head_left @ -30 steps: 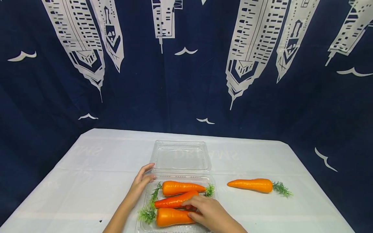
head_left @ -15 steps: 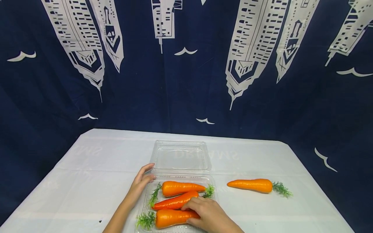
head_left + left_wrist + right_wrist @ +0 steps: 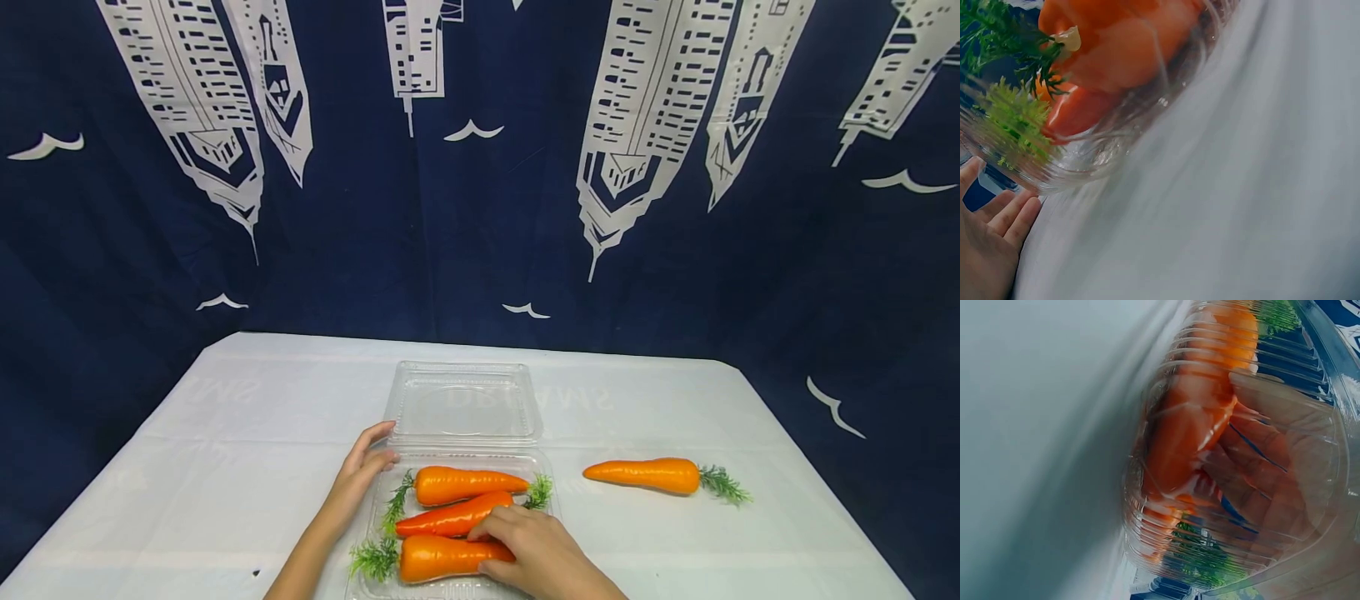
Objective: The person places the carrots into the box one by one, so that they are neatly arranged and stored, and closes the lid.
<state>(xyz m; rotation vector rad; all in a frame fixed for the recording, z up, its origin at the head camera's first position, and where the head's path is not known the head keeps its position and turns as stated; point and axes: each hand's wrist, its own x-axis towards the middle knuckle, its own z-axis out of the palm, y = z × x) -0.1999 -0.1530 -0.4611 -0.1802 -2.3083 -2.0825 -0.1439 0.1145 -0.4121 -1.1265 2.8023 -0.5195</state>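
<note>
A clear plastic clamshell box (image 3: 360,583) lies with its lid (image 3: 461,408) folded back, away from the person. Inside its base are three carrots with green tops: a far orange one (image 3: 465,485), a redder middle one (image 3: 450,517) lying at a slant, and a near orange one (image 3: 442,558). My right hand (image 3: 536,550) reaches into the box and grips the near carrot by its narrow part, seen through the clear wall in the right wrist view. With fingers mostly straight, my left hand (image 3: 363,471) rests against the box's left rim near the hinge.
Another orange carrot (image 3: 645,475) lies on the white tablecloth (image 3: 712,550) right of the box, its green top pointing right. A dark blue curtain (image 3: 450,217) with white printed buildings hangs behind the table.
The near carrot has shifted slightly left within the box, along with my right hand. The middle carrot has been nudged a little. My left hand stays at the rim.
</note>
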